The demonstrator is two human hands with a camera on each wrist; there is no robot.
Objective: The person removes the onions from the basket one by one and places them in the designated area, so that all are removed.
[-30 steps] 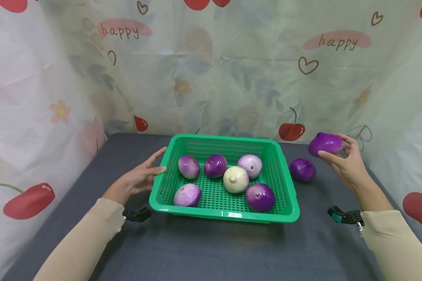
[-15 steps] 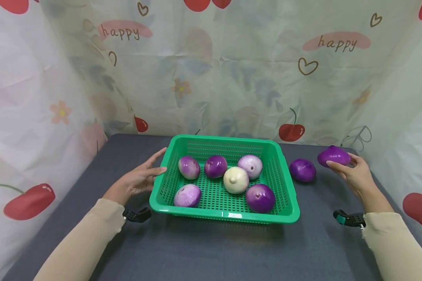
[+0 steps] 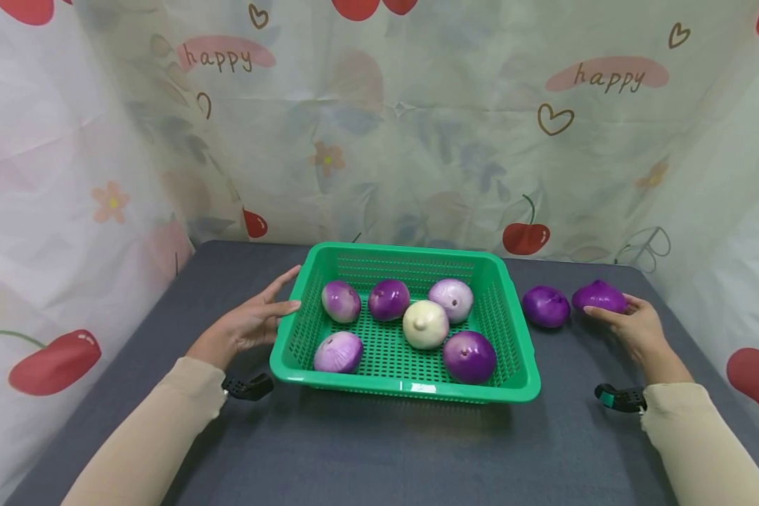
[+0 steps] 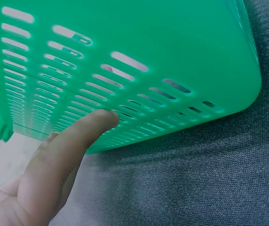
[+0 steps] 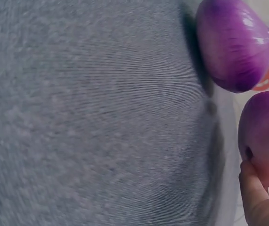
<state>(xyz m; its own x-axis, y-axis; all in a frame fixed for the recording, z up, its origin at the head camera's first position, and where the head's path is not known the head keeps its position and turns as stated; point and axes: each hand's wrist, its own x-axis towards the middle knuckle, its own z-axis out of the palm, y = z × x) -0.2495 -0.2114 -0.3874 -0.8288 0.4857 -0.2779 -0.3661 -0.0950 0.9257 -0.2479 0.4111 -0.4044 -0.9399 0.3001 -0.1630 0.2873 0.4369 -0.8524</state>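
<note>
My right hand holds a glossy purple onion between thumb and fingers, low over the right back of the table; whether it touches the cloth I cannot tell. Just left of it another purple onion lies on the table, also seen in the right wrist view as the upper onion. My left hand rests with extended fingers against the left side of a green plastic basket. In the left wrist view a fingertip touches the slotted wall.
Inside the basket lie several purple onions, among them a dark one and a pale one, and one white onion. A dark grey cloth covers the table. Printed curtains hang behind and at both sides.
My right hand has lowered the purple onion toward the table, moving it slightly right, beside the other onion. My left hand and the basket stay where they were.
</note>
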